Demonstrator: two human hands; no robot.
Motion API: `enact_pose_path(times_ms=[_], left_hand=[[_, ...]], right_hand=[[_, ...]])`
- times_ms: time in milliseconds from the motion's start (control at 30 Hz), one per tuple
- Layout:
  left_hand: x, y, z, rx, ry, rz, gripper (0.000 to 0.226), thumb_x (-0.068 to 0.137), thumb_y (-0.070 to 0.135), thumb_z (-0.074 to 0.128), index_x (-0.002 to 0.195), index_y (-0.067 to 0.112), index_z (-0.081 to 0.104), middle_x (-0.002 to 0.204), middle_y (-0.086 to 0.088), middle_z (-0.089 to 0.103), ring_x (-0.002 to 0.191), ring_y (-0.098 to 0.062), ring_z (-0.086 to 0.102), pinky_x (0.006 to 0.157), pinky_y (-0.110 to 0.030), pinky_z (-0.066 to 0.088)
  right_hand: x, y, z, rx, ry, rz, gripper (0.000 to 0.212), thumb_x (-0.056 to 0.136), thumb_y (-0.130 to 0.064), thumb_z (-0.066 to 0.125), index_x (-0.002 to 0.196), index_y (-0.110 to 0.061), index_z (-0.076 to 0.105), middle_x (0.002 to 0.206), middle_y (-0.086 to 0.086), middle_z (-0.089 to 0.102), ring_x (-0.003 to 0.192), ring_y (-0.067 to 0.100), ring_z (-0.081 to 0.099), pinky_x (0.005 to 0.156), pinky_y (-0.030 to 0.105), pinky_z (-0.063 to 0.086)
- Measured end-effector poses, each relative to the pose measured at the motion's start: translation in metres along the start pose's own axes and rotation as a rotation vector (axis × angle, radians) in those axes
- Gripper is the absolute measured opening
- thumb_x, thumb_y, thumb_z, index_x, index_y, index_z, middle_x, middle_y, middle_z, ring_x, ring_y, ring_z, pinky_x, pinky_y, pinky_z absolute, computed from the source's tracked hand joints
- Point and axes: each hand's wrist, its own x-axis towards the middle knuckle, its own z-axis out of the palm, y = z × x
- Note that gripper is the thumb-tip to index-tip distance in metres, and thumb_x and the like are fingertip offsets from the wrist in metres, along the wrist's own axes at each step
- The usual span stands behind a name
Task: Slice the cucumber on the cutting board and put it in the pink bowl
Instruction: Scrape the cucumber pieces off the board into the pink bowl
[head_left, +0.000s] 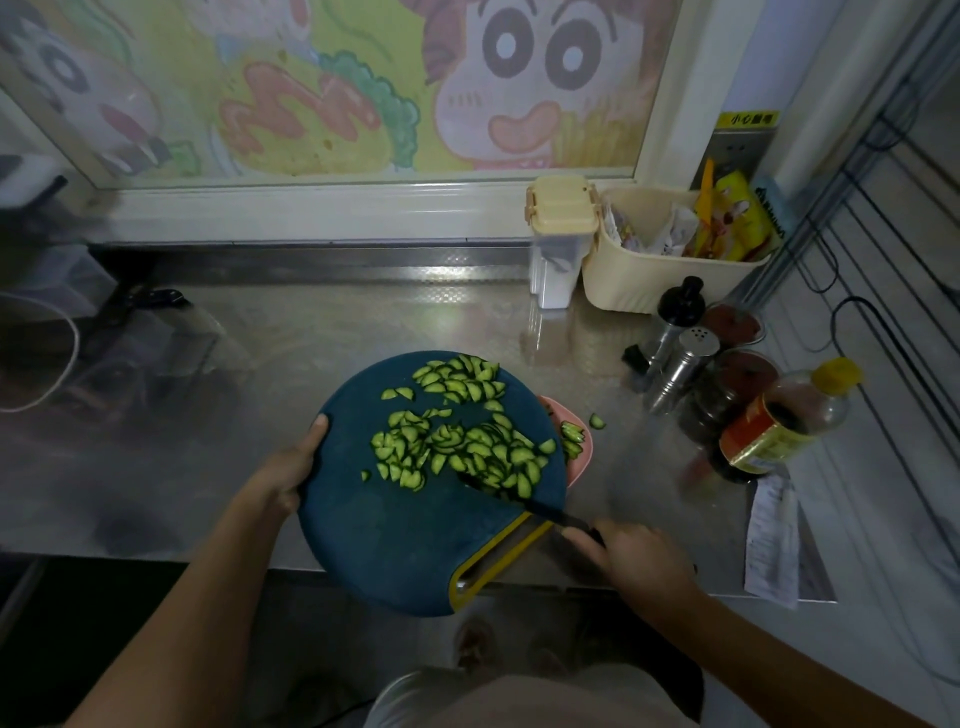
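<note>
Right hand (639, 561) curled round the handle of a black knife (545, 513), whose blade lies among cucumber slices (457, 447) just beyond its fingers; left hand (291, 478) grips the left rim of the round teal cutting board (395, 530), thumb on top; beyond the knife tip the pink bowl (584, 460) shows from under the board's edge, holding a few slices; farther right, a sauce bottle (779, 426) and steel shaker (685, 364).

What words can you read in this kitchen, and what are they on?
"小心", then blurred characters: yellow sign.
Bottle label: too blurred to read.
Blue packet in the basket: too blurred.
Paper slip on the counter: too small.
</note>
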Motion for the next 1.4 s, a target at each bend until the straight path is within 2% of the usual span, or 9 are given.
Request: enact_pose_path(times_ms=[133,267,333,400,500,1000,1100,1200,1400], left_hand=[[0.0,-0.005,0.001,-0.025,-0.024,-0.005,0.047,0.098,0.045,0.033,0.117,0.007,0.054,0.098,-0.01,0.063,0.087,-0.024,0.059,0.088,-0.043,0.041],[0.001,-0.006,-0.005,-0.015,-0.022,0.008,0.051,0.097,0.047,0.035,0.122,0.006,0.053,0.113,-0.017,0.06,0.09,-0.026,0.06,0.089,-0.044,0.042],[0.002,-0.006,-0.007,-0.008,-0.006,0.016,0.05,0.097,0.047,0.035,0.121,0.006,0.054,0.116,-0.017,0.058,0.09,-0.025,0.059,0.089,-0.044,0.042],[0.002,-0.007,-0.008,0.003,0.015,0.021,0.05,0.097,0.046,0.036,0.12,0.006,0.054,0.116,-0.017,0.058,0.09,-0.026,0.059,0.089,-0.043,0.042],[0.005,-0.009,-0.012,0.03,0.053,0.014,0.057,0.094,0.051,0.04,0.123,0.005,0.055,0.122,-0.017,0.059,0.101,-0.031,0.058,0.088,-0.044,0.044],[0.006,0.0,-0.026,0.044,0.084,-0.017,0.065,0.087,0.057,0.045,0.126,0.005,0.054,0.125,-0.018,0.058,0.113,-0.034,0.055,0.09,-0.045,0.045],[0.006,0.002,-0.026,0.036,0.065,-0.02,0.064,0.089,0.055,0.045,0.128,0.005,0.053,0.127,-0.019,0.056,0.111,-0.033,0.055,0.091,-0.045,0.044],[0.007,0.002,-0.024,0.028,0.06,-0.019,0.057,0.095,0.049,0.039,0.128,0.004,0.052,0.127,-0.02,0.055,0.106,-0.031,0.054,0.09,-0.043,0.043],[0.004,0.004,-0.023,0.025,0.053,-0.007,0.055,0.097,0.046,0.037,0.127,0.002,0.051,0.121,-0.017,0.056,0.085,-0.025,0.058,0.09,-0.041,0.041]], right_hand=[[-0.003,0.009,0.002,0.017,0.009,0.03,0.134,0.039,-0.081,-0.043,0.102,-0.023,0.059,0.095,0.0,0.068,0.089,0.019,0.064,0.076,0.032,0.047],[-0.003,0.016,0.0,-0.021,0.017,0.065,0.129,0.045,-0.081,-0.04,0.1,-0.022,0.06,0.095,0.002,0.07,0.089,0.021,0.065,0.073,0.032,0.045],[-0.003,0.017,-0.004,-0.016,-0.002,0.072,0.107,0.067,-0.081,-0.021,0.104,-0.021,0.061,0.098,0.003,0.069,0.091,0.022,0.065,0.075,0.032,0.045],[-0.001,0.016,-0.008,0.0,-0.043,0.094,0.066,0.092,-0.065,0.014,0.108,-0.02,0.06,0.101,0.004,0.069,0.092,0.022,0.064,0.076,0.031,0.045],[0.003,0.015,-0.011,0.009,-0.1,0.117,0.048,0.096,-0.054,0.027,0.108,-0.021,0.059,0.098,0.002,0.068,0.089,0.018,0.063,0.078,0.031,0.048],[0.001,0.043,-0.009,0.024,-0.102,0.213,0.051,0.095,-0.055,0.023,0.1,-0.021,0.06,0.087,-0.002,0.065,0.084,0.013,0.063,0.081,0.031,0.05],[0.0,0.05,-0.015,-0.075,-0.027,0.221,0.077,0.086,-0.069,0.003,0.101,-0.02,0.061,0.09,-0.001,0.069,0.084,0.014,0.065,0.077,0.029,0.049],[-0.002,0.052,-0.022,-0.091,-0.003,0.187,0.124,0.047,-0.081,-0.039,0.096,-0.021,0.059,0.085,0.0,0.069,0.08,0.016,0.066,0.068,0.026,0.045],[-0.003,0.057,-0.029,-0.008,-0.018,0.186,0.118,0.04,-0.085,-0.039,0.081,-0.028,0.055,0.06,-0.01,0.044,0.067,0.012,0.058,0.07,0.027,0.048]])
